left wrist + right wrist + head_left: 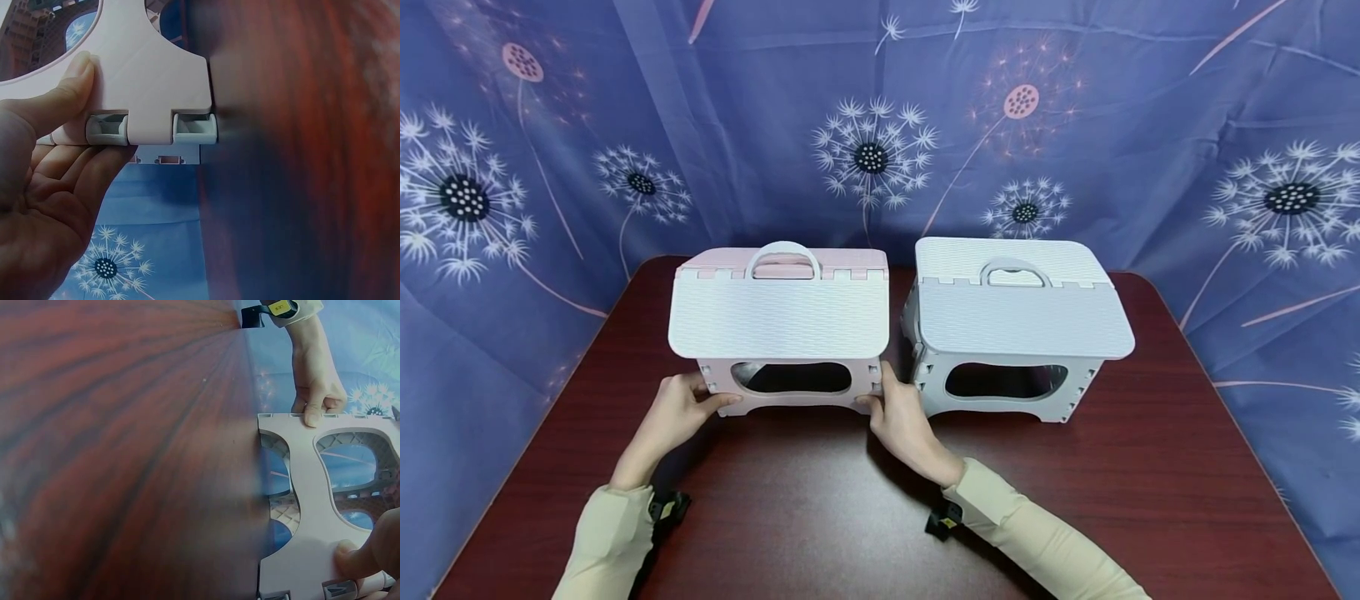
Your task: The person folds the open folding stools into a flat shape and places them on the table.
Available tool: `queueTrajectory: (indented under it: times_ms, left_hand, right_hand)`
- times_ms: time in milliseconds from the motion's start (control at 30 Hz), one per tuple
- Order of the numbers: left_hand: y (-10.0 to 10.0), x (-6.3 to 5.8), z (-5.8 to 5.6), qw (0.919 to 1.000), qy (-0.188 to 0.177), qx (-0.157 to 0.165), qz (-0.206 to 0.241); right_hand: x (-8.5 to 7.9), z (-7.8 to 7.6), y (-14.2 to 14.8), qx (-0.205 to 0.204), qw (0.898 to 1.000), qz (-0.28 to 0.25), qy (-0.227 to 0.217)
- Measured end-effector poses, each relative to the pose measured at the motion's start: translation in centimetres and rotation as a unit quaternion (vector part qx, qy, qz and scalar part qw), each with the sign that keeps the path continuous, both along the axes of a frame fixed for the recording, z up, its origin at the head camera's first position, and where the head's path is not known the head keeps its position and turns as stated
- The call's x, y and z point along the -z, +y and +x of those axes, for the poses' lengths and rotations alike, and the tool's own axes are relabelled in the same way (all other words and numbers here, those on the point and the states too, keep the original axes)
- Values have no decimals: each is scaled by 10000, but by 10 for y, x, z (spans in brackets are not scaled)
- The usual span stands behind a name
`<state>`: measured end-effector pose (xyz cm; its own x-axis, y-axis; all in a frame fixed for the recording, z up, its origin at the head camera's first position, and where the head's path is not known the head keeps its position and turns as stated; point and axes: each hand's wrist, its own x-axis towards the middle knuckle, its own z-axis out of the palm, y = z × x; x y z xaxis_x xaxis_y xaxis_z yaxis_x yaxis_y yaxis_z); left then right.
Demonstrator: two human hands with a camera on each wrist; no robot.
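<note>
Sleeves, foreground, lead to the left hand and right hand, pinching opposite front edges of the pink-and-white stool, upright on the table. Sliding it rightward could wedge the right hand against the adjacent grey stool.

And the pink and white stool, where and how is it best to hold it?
Probably by the lower ends of its pink front panel, one hand from each side, as the left hand and right hand do: thumbs fit in front, fingers round the edge. The handle sits where the top is hinged, so lifting there might fold it.
</note>
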<state>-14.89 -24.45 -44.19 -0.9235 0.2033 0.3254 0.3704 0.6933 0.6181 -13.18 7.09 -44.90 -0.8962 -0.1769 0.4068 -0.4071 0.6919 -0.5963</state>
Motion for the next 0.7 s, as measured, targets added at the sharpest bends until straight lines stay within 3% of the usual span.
queueTrajectory:
  times_ms: [700]
  left_hand:
    - [0,0,-1,10000,26,4,-11]
  right_hand:
    - [-1,-1,0,-74,10000,-13,17]
